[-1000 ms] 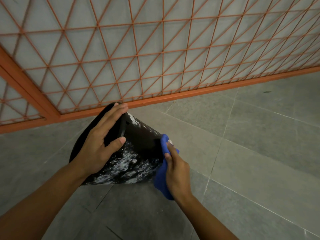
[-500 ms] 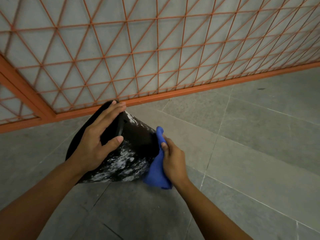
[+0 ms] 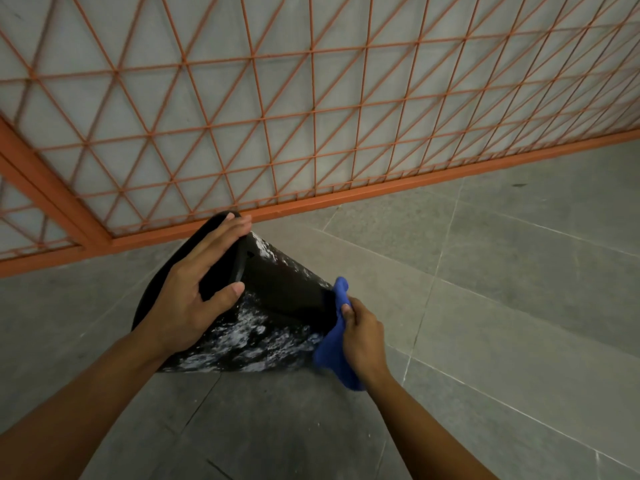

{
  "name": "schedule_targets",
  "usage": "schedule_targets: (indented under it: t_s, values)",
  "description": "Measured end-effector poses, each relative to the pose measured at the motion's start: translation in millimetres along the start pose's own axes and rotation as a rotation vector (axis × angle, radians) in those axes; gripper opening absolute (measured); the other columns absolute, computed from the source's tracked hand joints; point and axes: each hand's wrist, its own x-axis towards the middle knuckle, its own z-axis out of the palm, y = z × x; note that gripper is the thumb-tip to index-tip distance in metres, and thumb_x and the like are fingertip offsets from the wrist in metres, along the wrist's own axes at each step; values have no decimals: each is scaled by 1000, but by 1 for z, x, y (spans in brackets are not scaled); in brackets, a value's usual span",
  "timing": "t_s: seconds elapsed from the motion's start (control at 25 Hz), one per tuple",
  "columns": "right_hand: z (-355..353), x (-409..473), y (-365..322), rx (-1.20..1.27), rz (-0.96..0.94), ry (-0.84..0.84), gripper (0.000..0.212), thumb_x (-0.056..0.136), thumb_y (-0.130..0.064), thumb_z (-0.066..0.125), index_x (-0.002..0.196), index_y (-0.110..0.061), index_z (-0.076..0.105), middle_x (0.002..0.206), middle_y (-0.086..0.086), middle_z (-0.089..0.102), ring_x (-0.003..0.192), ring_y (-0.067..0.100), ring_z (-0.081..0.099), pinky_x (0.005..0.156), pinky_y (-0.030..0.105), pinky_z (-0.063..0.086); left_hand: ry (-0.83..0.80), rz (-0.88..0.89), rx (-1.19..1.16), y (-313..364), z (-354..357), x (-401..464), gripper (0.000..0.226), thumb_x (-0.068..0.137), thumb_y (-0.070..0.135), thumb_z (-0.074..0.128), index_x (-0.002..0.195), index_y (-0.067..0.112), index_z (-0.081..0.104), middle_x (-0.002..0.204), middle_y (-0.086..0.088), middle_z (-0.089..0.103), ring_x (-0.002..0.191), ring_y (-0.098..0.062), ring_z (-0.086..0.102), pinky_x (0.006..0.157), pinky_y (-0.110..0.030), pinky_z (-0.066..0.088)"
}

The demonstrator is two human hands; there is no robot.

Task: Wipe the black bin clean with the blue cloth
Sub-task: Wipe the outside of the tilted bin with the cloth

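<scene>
We steady the black bin [image 3: 277, 317], tipped on the tiled floor [image 3: 502, 306] at centre frame, with our left hand [image 3: 194, 292] spread flat on its rim at 10 o'clock. Our right hand [image 3: 363, 337] pinches the blue cloth [image 3: 330, 351] at 3 o'clock. We should press firmly across the white smears. Its inside is hidden.
</scene>
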Motion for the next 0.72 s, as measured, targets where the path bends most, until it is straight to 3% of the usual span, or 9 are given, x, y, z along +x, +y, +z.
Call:
schedule_targets:
  t_s: [0.04,0.12,0.16,0.32,0.4,0.52,0.6,0.72]
  values:
    - [0,-9,0,7,-2,-6,30,99,-19,37,122,-12,54,110,11,66,97,22,61,71,13,41,-3,4,2,0,-2,-1,73,92,61,47,145,12,39,156,-1,36,149,-18,21,121,-39,18]
    - [4,-18,-7,56,-43,-41,34,98,-21,38,129,-13,51,124,8,60,111,21,56,90,24,44,-4,8,5,-1,-3,-2,71,92,60,47,145,13,39,155,-2,36,149,-19,21,121,-40,18]
    - [6,-12,-11,56,-60,-54,34,98,-22,39,129,-15,51,124,5,60,112,20,56,92,27,43,-4,0,4,-1,-2,-1,70,92,60,47,144,14,39,155,-2,37,149,-19,22,121,-39,18]
    - [-2,9,-5,3,22,-33,27,98,-20,37,112,-12,58,97,6,65,94,24,61,67,21,35,-7,20,-5,3,-1,1,68,92,54,51,144,12,40,155,-2,37,149,-19,22,121,-37,18]
    - [-4,-10,-1,-9,16,-23,29,99,-20,37,119,-14,56,96,-1,62,90,17,61,67,19,39,-13,31,5,4,-2,0,63,90,41,55,144,11,40,155,-2,37,149,-19,23,121,-39,19]
    - [1,-14,-11,8,-54,-44,33,98,-23,39,127,-17,53,107,-1,64,95,13,60,82,26,45,-14,22,8,5,1,2,62,88,34,54,143,9,41,154,-3,38,149,-19,23,121,-38,19]
    - [-1,6,-12,-20,-9,-59,29,98,-22,38,115,-12,59,105,5,66,94,20,60,73,27,42,-8,13,-3,6,3,2,63,90,42,55,143,11,41,153,-3,38,149,-18,23,121,-36,19]
    - [-5,1,1,-48,59,-32,24,98,-20,37,97,-11,59,84,7,63,73,17,56,59,25,32,2,21,11,4,-3,-1,64,91,48,54,144,13,41,154,-2,38,149,-19,23,121,-39,20]
